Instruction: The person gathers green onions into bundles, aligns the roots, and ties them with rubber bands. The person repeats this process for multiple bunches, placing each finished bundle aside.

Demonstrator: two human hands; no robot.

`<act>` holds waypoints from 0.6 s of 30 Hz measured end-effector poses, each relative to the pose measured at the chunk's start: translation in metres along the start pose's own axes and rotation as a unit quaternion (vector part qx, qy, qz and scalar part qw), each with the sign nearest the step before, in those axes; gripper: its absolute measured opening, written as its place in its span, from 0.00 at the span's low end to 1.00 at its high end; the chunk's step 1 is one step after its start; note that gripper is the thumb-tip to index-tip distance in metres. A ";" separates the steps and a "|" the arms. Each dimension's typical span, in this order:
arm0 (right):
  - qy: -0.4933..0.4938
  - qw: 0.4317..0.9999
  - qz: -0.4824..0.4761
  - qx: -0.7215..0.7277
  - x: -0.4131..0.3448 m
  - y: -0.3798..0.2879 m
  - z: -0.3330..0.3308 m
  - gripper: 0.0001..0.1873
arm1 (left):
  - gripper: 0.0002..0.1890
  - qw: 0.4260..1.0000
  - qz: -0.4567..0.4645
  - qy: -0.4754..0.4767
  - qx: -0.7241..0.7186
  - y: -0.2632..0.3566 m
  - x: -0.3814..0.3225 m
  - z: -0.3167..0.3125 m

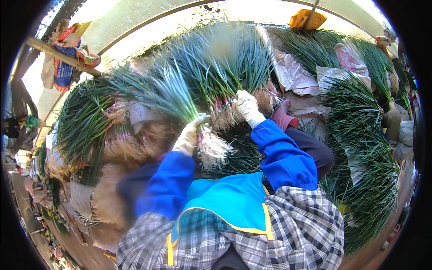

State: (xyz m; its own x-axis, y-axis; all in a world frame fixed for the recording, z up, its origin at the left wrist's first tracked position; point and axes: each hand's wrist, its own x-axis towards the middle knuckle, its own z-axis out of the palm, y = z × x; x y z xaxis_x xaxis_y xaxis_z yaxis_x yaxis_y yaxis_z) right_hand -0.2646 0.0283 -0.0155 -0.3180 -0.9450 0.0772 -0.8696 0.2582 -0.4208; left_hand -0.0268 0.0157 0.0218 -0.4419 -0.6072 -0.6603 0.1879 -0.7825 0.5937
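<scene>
My left hand (191, 135), in a whitish glove, grips a bunch of scallions (194, 113) just above their pinkish bulbs. The pale, stringy roots (214, 148) hang below the fist, and the long green leaves fan up and to the left. My right hand (248, 105), gloved likewise, is closed on stalks at the front of a large heap of scallions (216, 71). Its fingertips are partly hidden among the stems, so how many stalks it holds is unclear. That heap lies with leaves pointing away and roots towards me.
More scallions lie at left (84, 118) and in a long pile at right (361, 162). Crumpled sacking (297, 74) separates heaps. A pink rubber boot (285, 116) stands beside my right hand. A wooden pole (60, 55) with hanging bags crosses upper left; a yellow bag (307, 19) hangs at the back.
</scene>
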 end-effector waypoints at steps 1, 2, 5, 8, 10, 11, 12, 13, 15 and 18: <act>-0.013 0.998 -0.015 0.053 -0.011 -0.009 -0.004 0.15 | 0.11 0.999 -0.003 -0.032 0.009 -0.002 0.004 0.004; -0.032 0.995 -0.021 0.097 -0.024 -0.019 -0.009 0.13 | 0.12 0.999 -0.016 -0.031 0.028 -0.005 0.008 0.008; -0.111 0.976 -0.100 0.155 -0.063 -0.044 -0.018 0.14 | 0.12 0.997 -0.038 -0.066 0.023 -0.014 0.022 0.015; -0.259 0.925 -0.004 0.278 -0.071 -0.047 -0.019 0.19 | 0.10 0.996 -0.054 -0.069 -0.017 -0.025 0.027 0.011; -0.290 0.892 0.144 0.315 -0.056 -0.044 -0.010 0.29 | 0.10 0.997 -0.063 -0.034 -0.006 -0.031 0.023 0.004; -0.315 0.850 0.155 0.392 -0.049 -0.044 -0.004 0.35 | 0.10 0.998 -0.049 -0.035 0.012 -0.036 0.019 0.001; -0.341 0.769 0.210 0.498 -0.039 -0.046 0.004 0.41 | 0.10 0.998 -0.051 -0.034 0.013 -0.040 0.015 -0.001; -0.326 0.618 0.336 0.631 -0.036 -0.052 0.015 0.42 | 0.11 0.998 -0.049 -0.019 0.016 -0.044 0.012 -0.002; -0.324 0.626 0.300 0.643 -0.026 -0.066 0.037 0.39 | 0.10 1.000 0.000 -0.017 -0.013 -0.053 0.006 -0.002; -0.165 0.675 0.267 0.668 -0.035 -0.083 0.065 0.07 | 0.09 0.999 0.003 0.043 0.012 -0.057 0.000 -0.007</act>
State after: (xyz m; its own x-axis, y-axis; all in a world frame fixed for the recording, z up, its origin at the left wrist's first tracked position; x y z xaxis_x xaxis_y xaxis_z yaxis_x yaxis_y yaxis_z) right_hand -0.1563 0.0270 -0.0419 -0.1589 -0.8388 -0.5207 0.5221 0.3762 -0.7654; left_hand -0.0311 0.0594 -0.0152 -0.3646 -0.6215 -0.6934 0.1692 -0.7765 0.6070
